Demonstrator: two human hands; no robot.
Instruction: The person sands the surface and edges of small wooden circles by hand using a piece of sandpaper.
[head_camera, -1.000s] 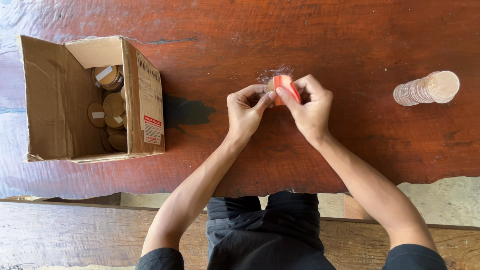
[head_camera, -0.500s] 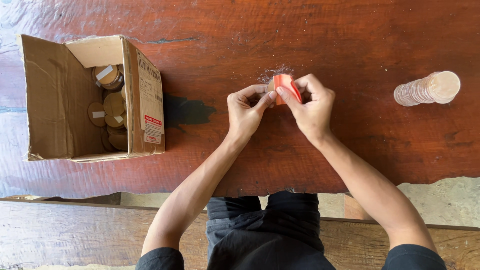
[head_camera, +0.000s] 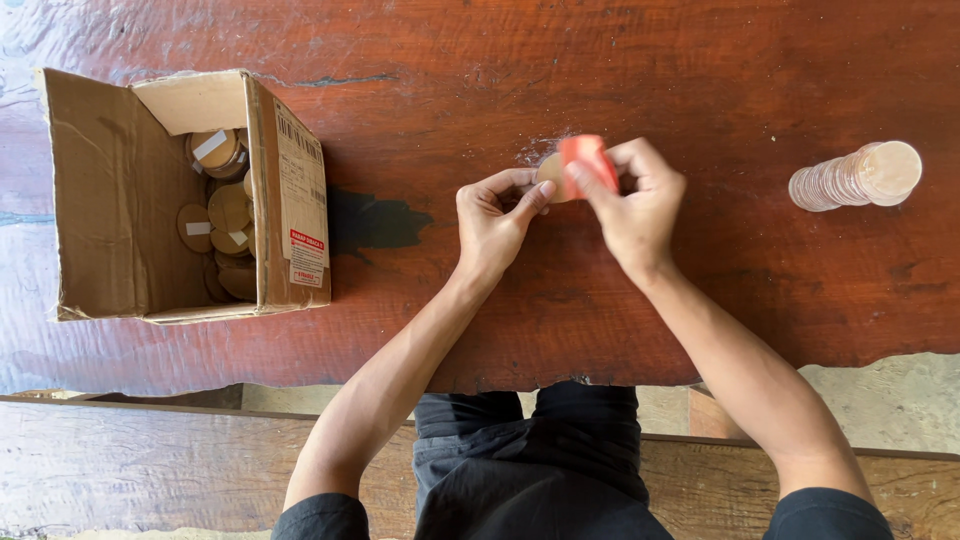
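Both hands meet on a small wooden disc over the middle of the table.

The left hand (head_camera: 495, 220) pinches the wooden disc (head_camera: 551, 176) by its left edge, thumb and forefinger closed on it, while the right hand (head_camera: 632, 205) grips an orange pad (head_camera: 587, 162) and presses it against the disc's right side. The disc sits between the two hands, just above the dark red table (head_camera: 480, 80), with pale dust beneath it. A stack of discs (head_camera: 855, 176) lies well off to the right, nearer the right hand; the open cardboard box (head_camera: 120, 190) of discs lies well to the left.
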